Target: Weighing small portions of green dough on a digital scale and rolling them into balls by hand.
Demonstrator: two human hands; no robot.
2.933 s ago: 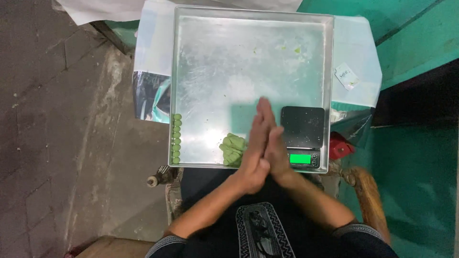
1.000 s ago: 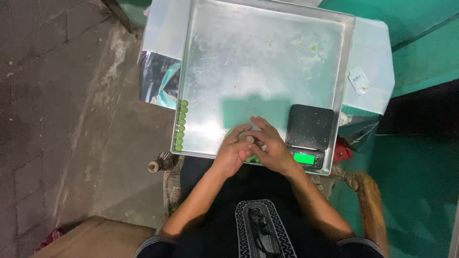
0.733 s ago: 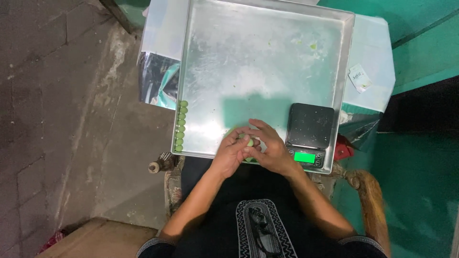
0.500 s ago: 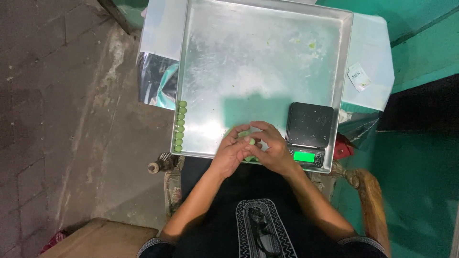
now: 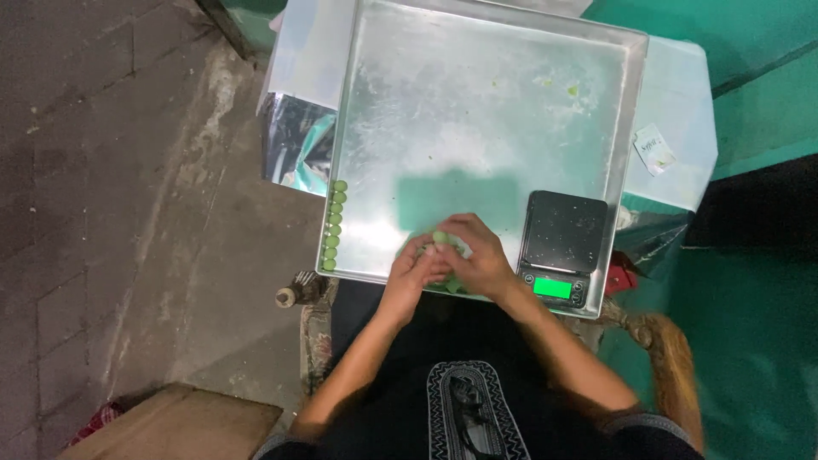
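Both my hands meet over the near edge of a large shiny metal tray point(image 5: 486, 111). My left hand point(image 5: 411, 274) and my right hand point(image 5: 477, 255) pinch a small lump of green dough point(image 5: 440, 238) between their fingertips. More green dough point(image 5: 454, 284) lies on the tray under my hands, mostly hidden. Along the tray's left rim runs a row of several small green dough balls point(image 5: 332, 225). A small black digital scale point(image 5: 561, 247) with a lit green display stands just right of my right hand.
The tray rests on a table covered with a pale plastic sheet point(image 5: 673, 111). A silver foil bag point(image 5: 294, 149) hangs at the tray's left. Grey concrete floor point(image 5: 128, 187) lies to the left, a green wall point(image 5: 758, 77) to the right, a wooden board point(image 5: 170, 426) near my left knee.
Earlier my palms were pressed flat together above the tray. They have since dropped to the green dough at the near edge, and now the fingers work a small green piece.
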